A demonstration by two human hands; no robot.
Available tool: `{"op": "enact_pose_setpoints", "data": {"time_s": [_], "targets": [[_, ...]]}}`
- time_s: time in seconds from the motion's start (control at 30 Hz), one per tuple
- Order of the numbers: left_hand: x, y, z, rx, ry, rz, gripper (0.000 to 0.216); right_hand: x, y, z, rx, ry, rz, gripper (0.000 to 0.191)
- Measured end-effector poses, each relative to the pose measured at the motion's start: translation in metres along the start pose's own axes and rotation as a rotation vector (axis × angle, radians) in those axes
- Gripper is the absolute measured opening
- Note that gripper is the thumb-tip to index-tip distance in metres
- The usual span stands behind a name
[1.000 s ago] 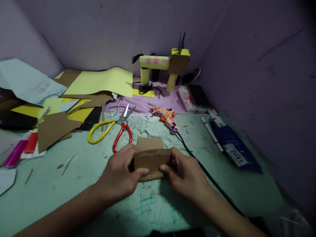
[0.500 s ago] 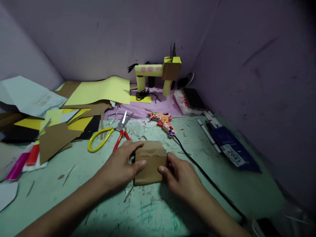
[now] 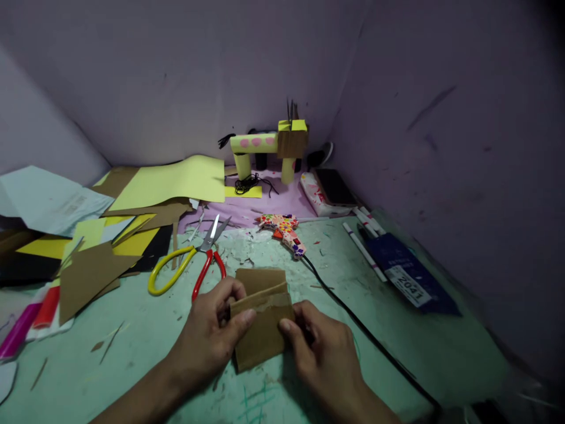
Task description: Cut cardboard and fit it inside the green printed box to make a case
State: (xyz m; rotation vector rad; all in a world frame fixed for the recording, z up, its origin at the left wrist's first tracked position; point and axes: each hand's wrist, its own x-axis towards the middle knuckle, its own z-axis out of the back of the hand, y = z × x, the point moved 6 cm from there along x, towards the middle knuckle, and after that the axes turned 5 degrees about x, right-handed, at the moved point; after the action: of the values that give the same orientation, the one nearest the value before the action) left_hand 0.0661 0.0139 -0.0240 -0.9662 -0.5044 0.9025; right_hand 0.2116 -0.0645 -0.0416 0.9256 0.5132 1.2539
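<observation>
The folded brown cardboard piece (image 3: pixel 261 315), pressed flat on the scratched green tabletop (image 3: pixel 132 353) half a second ago, now has its top flap lifted, with the left hand (image 3: pixel 212 338) and right hand (image 3: pixel 324 356) pinching its side edges, near the yellow-and-red-handled scissors (image 3: pixel 194 265).

Lying close beyond the folded cardboard piece (image 3: pixel 261 315): scissors (image 3: pixel 194 264) and a glue gun (image 3: pixel 285 229), its black cord (image 3: pixel 362 335) trailing along the right. Crowding the left: loose card sheets (image 3: pixel 95 271) and markers (image 3: pixel 29 321). Blocking the back corner: a paper-tube figure (image 3: pixel 267 147). Remaining open: green table surface (image 3: pixel 110 371) at front left.
</observation>
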Motion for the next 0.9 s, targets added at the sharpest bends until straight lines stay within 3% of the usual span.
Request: {"op": "enact_pose_setpoints", "data": {"time_s": [0.13,0.2,0.33,0.57,0.9], "targets": [[0.000,0.003,-0.005,0.003,0.050,-0.078,0.016,0.001,0.007,0.006,-0.041,-0.057,0.098,0.017],[-0.001,0.002,-0.004,0.066,0.051,-0.124,0.023,0.001,0.009,0.008,-0.080,-0.067,0.145,0.016],[-0.005,-0.005,-0.002,0.237,0.028,-0.227,0.017,-0.001,0.015,0.012,-0.100,-0.129,0.251,0.016],[-0.017,-0.018,-0.008,0.343,0.047,-0.446,0.016,-0.001,0.012,0.017,0.021,-0.232,0.267,0.017],[-0.021,-0.020,-0.012,0.211,0.122,-0.408,0.020,-0.001,0.024,0.036,0.202,-0.383,0.441,0.010]]}}
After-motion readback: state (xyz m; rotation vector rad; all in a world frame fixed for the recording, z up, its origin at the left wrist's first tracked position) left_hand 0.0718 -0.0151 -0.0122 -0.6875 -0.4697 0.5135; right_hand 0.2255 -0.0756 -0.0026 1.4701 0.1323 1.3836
